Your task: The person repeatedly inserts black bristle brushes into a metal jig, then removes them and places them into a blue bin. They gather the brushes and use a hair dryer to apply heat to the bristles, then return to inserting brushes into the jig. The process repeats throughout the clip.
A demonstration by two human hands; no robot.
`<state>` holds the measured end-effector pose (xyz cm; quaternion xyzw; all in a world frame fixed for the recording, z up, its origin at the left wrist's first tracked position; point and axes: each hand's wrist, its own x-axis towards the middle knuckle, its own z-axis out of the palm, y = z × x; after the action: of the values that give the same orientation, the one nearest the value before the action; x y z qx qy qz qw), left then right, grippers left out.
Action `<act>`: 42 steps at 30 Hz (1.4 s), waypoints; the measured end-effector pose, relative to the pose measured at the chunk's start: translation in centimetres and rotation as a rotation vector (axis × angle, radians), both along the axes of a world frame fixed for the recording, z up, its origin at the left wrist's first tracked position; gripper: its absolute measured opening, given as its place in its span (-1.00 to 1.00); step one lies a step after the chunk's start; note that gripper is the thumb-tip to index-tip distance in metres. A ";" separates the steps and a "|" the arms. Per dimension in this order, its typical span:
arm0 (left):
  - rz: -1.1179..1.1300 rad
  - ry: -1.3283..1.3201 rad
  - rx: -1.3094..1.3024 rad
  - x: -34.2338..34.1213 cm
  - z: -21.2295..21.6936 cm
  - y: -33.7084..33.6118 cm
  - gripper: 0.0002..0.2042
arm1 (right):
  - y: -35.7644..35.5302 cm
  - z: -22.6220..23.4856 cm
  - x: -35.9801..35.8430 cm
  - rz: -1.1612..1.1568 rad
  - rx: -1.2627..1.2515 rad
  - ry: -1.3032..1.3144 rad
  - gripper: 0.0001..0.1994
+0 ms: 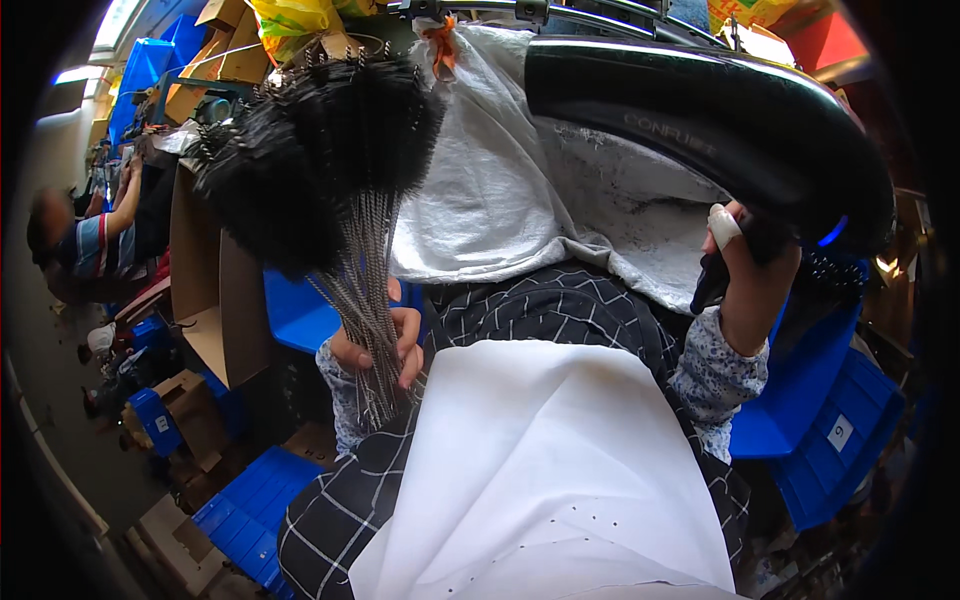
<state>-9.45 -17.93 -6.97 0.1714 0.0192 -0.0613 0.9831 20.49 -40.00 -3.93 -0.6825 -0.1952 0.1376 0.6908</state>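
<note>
My left hand [398, 338] is wrapped round the twisted wire stems of a bundle of black-bristled wire brushes [318, 165]. The bristle heads fan out above it, toward the upper left. In my right hand [752, 285] is the dark handle of a glossy black hair dryer [690, 115], with a small blue light near its back end. Its barrel reaches left, and the front end is a short way from the bristles. White wrapping covers one fingertip of that hand. Between my arms a white cloth [560, 450] lies over my black checked garment [350, 500].
A whitish woven sack [480, 180] spreads in front of my lap. Blue plastic crates [830, 440] stand at the right, and others at the lower left. An open cardboard box [205, 270] is beside the brushes. Another person [100, 235] sits farther off at the left.
</note>
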 end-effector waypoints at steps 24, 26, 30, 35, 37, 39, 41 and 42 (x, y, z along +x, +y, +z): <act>0.384 0.552 0.654 -0.3 1.7 -0.1 -0.40 | -2.8 -0.7 -0.5 -0.025 -0.102 -0.152 -0.68; 0.419 0.553 0.682 -0.1 1.8 -0.1 -0.37 | -2.8 -0.3 -0.1 -0.122 -0.332 -0.233 -0.72; 0.435 0.543 0.752 0.2 1.8 -0.3 -0.36 | -2.8 -0.4 -0.7 -0.115 -0.179 -0.108 -0.80; 0.405 0.619 0.922 0.9 1.9 -0.5 -0.34 | -3.2 -0.4 -0.3 -0.130 -0.202 -0.096 -0.81; 0.418 0.629 0.966 1.0 1.8 -0.5 -0.36 | -3.4 -0.5 -0.3 -0.138 -0.272 -0.107 -0.77; 0.465 0.642 0.991 1.3 1.5 -0.7 -0.40 | -3.8 -0.5 0.0 -0.164 -0.453 -0.217 -0.71; 0.441 0.633 0.960 1.2 1.3 -0.7 -0.48 | -4.0 -0.3 -0.7 -0.119 -0.286 -0.089 -0.74; 0.429 0.630 0.948 1.2 1.3 -0.7 -0.52 | -4.0 -0.2 -1.0 -0.096 -0.199 -0.024 -0.75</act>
<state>-8.27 -18.62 -5.71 0.5565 0.3685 0.1055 0.7371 19.48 -44.01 -4.10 -0.7579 -0.1558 0.1151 0.6229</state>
